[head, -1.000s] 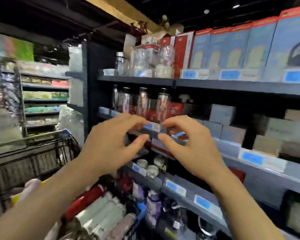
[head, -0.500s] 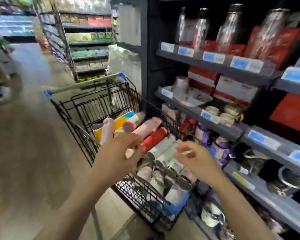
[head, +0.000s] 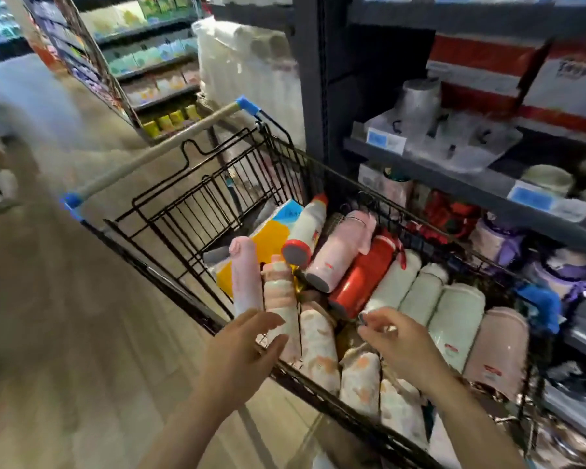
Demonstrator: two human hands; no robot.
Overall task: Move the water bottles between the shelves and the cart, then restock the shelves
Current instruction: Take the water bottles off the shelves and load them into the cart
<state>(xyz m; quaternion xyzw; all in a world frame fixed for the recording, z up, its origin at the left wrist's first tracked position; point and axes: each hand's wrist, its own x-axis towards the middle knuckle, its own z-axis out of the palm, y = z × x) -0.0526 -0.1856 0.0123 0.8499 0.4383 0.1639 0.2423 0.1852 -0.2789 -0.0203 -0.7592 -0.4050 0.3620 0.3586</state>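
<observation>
Landmark = wire cart [head: 170,211], black mesh w/ beige push bar and blue end caps, parked on wood-look floor beside the dark shelf unit [head: 430,170]. L hand [head: 241,350] is over the cart's near rim, fingers spread and relaxed, gripping nothing; fingertips just beside a pink/white patterned bottle [head: 281,299], contact can't tell. Water bottles all lie on their sides inside the cart: pale pink one [head: 246,275] at the cart's left edge, white w/ red cap [head: 305,235] on top of a yellow/blue pack [head: 268,238], pink bottle [head: 342,248] mid-cart, red bottle [head: 362,275] next to it, then a row of white-green bottles [head: 454,313] toward the cart's shelf side, a pale pink one [head: 498,350] at the end. R hand [head: 400,343] is over mid-cart, fingers loosely bent, holding nothing, tips near the base of the red bottle. Shelf side of the cart: boxes, cups, purple items, blurry.
</observation>
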